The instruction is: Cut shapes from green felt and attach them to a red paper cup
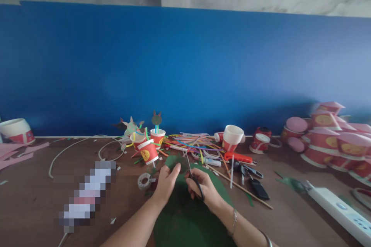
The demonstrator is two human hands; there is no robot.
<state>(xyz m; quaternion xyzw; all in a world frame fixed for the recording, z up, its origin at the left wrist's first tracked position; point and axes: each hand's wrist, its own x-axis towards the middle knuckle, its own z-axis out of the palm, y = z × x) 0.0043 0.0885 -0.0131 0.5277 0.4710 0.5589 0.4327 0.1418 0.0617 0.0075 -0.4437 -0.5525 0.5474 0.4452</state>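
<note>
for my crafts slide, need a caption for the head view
Left hand steadying a green card sheet as the right hand holds black-handled scissors beside a roll of tape

No readable text, red paper cups (147, 152), yellow emblems too blurred to read

Green sheet (188, 220) looks like matt card; metal scissors (189, 166).

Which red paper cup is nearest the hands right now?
The tilted red paper cup with the yellow emblem, just up and left of the left hand; the other cups sit farther back, toward the wall.
</note>
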